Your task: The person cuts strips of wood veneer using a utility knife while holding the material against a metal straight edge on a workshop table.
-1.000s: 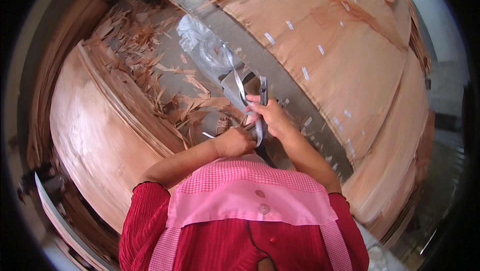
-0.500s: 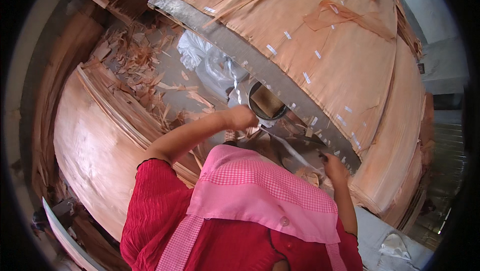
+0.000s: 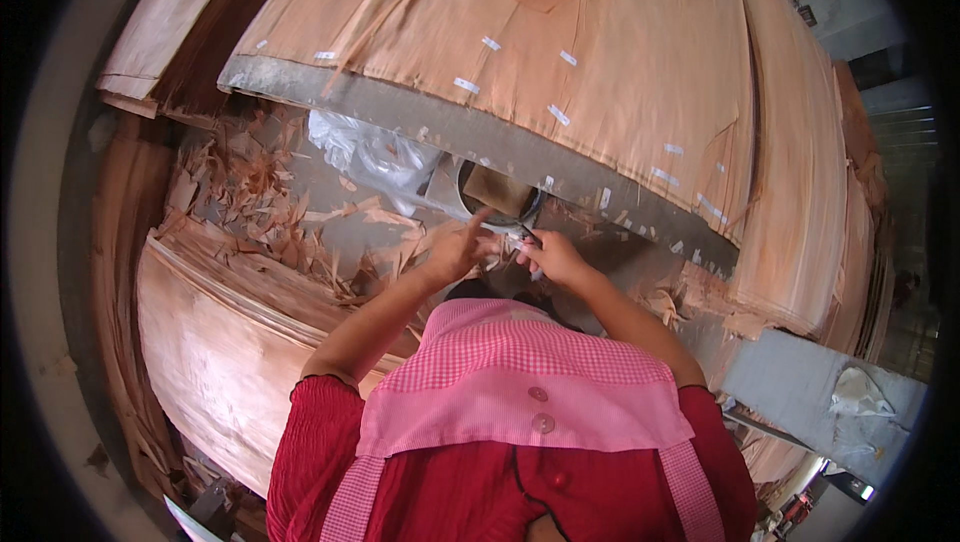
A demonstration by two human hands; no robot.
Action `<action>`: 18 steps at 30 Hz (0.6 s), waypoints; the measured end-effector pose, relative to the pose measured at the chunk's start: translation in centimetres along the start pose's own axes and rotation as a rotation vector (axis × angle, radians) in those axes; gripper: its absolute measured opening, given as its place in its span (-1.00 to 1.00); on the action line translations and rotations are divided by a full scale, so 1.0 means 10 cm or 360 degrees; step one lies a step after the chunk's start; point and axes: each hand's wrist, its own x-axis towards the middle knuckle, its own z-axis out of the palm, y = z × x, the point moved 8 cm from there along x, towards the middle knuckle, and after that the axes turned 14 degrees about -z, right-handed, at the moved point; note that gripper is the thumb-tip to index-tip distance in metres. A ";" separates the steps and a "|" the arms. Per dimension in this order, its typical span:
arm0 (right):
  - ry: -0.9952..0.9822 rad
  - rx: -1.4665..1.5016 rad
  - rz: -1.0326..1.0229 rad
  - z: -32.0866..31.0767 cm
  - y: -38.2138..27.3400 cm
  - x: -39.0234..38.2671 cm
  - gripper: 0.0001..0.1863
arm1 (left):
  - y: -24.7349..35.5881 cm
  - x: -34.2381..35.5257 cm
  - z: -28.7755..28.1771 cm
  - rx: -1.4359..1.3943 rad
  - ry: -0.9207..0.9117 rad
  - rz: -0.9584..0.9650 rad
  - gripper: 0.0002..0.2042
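Both of my hands are close together in front of the apron, near a round dark-rimmed container [image 3: 462,178] that holds a tan block [image 3: 497,191]. My left hand [image 3: 462,249] has its index finger raised toward the container, with the other fingers apart and reaching toward my right hand. In my right hand [image 3: 556,258], the fingers are closed round a slim dark tool [image 3: 535,235]; its exact kind does not show. A small white piece [image 3: 516,241], apparently strip material, lies between the hands, partly hidden by fingers.
A large stack of wood veneer sheets [image 3: 640,72], dotted with white tape bits, rises ahead above a grey ledge [image 3: 380,102]. Another veneer stack [image 3: 225,342] stands at left. Veneer scraps [image 3: 250,182] and clear plastic bags [image 3: 385,157] litter the floor. A grey slab [image 3: 790,372] is at right.
My right hand has come in from the right to meet my left. The white strip stretched between them no longer shows at length. My left fingers have spread, and the view has turned.
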 end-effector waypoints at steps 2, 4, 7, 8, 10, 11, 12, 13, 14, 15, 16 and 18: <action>-0.0007 0.0032 -0.0051 0.03 0.03 0.04 -0.79 | 0.33 0.01 0.09 0.0377 -0.0129 0.0042 -0.85; 0.0022 -0.0049 -0.0042 0.00 -0.01 0.10 -0.74 | 0.15 0.16 0.13 0.0015 -0.0153 -0.0333 -0.87; 0.0217 -0.0951 0.0013 -0.22 -0.04 0.10 -0.61 | 0.00 0.49 0.08 0.0248 0.0041 -0.0372 -0.80; 0.0214 -0.1212 -0.0211 -0.21 -0.08 0.11 -0.57 | -0.01 0.64 0.04 0.0492 0.0163 -0.0293 -0.80; 0.0188 -0.1721 -0.0700 -0.14 -0.08 0.15 -0.49 | -0.06 0.89 0.00 0.0980 0.0433 -0.0131 -0.80; -0.0015 -0.1557 -0.0615 -0.07 0.02 0.21 -0.44 | -0.08 0.99 0.05 0.1132 0.0360 -0.0164 -0.83; -0.0123 -0.1602 -0.0583 -0.01 0.13 0.30 -0.44 | -0.01 1.08 0.11 0.1287 0.0291 -0.0179 -0.85; -0.0232 -0.1645 -0.0552 0.08 0.25 0.41 -0.44 | 0.04 1.13 0.17 0.1441 0.0224 -0.0192 -0.86; -0.0342 -0.1691 -0.0523 0.15 0.33 0.51 -0.44 | 0.00 1.16 0.19 0.1529 0.0195 -0.0192 -0.86; -0.0428 -0.1776 -0.0490 0.17 0.26 0.53 -0.44 | -0.06 1.19 0.19 0.1609 0.0163 -0.0171 -0.86; -0.0472 -0.1789 -0.0585 0.23 0.31 0.57 -0.45 | -0.14 1.18 0.16 0.1686 0.0136 -0.0151 -0.85; -0.0493 -0.1996 -0.0619 0.24 0.38 0.60 -0.45 | -0.38 1.09 -0.24 0.1804 0.0235 -0.0253 -0.83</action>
